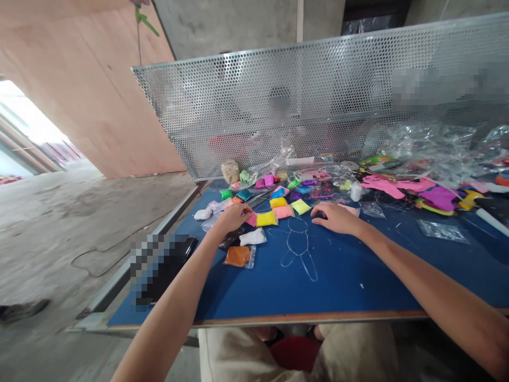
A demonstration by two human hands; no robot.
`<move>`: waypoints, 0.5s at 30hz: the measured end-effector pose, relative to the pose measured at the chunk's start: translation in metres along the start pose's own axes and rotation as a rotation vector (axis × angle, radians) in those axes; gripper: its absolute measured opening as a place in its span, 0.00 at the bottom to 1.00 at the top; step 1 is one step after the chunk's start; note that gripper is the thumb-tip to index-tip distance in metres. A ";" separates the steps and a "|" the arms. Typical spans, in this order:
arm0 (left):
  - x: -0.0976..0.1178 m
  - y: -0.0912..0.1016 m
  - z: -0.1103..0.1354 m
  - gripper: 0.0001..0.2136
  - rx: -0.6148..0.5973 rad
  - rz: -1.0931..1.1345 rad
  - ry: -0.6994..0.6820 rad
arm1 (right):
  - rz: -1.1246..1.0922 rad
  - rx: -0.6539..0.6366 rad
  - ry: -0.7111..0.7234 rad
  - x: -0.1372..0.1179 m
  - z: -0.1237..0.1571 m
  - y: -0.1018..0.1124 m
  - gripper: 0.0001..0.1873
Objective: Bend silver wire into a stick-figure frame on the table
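Observation:
My left hand (234, 217) reaches over the left side of the blue table, its fingers closed at a small bag of pink modelling clay (251, 219). Touching that bag is a yellow clay bag (266, 218). A white clay bag (253, 236) and an orange clay bag (238, 256) lie nearer to me. Between my hands lies a thin wire figure (297, 241) bent into loops, flat on the table. To its right, my right hand (333, 216) rests with curled fingers apart and nothing visible in them. A pale pink bag (350, 210) sits partly hidden behind it.
A perforated metal panel (258, 101) stands along the back. Pink cut-out pieces (382, 185), clear plastic wrappers (433, 143) and more coloured clay bags crowd the back and right. A black object (170, 268), partly blurred, lies at the left edge.

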State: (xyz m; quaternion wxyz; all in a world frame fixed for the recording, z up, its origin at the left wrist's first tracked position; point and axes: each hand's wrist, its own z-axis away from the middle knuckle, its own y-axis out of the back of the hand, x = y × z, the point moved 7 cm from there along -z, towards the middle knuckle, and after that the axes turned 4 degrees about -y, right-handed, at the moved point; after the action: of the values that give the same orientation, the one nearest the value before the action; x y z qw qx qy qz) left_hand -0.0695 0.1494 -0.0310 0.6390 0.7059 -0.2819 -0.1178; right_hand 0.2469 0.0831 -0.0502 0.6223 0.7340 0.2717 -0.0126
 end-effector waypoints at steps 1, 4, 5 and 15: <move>-0.001 -0.001 0.000 0.11 -0.005 0.005 0.000 | -0.011 -0.018 0.003 0.001 0.000 -0.001 0.10; -0.004 -0.001 -0.001 0.11 -0.001 0.010 0.008 | -0.048 -0.061 0.013 0.001 -0.001 -0.003 0.08; -0.006 0.000 -0.001 0.11 0.013 0.004 0.017 | -0.055 -0.069 0.016 0.001 -0.001 -0.003 0.07; -0.020 0.002 0.000 0.11 0.047 -0.067 0.124 | -0.058 -0.060 0.029 0.004 -0.003 -0.007 0.06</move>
State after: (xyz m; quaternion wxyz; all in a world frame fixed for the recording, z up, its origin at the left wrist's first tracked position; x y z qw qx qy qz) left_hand -0.0868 0.1603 -0.0330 0.6341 0.7359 -0.2204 -0.0884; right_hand 0.2467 0.0875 -0.0572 0.6394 0.7070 0.3021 -0.0119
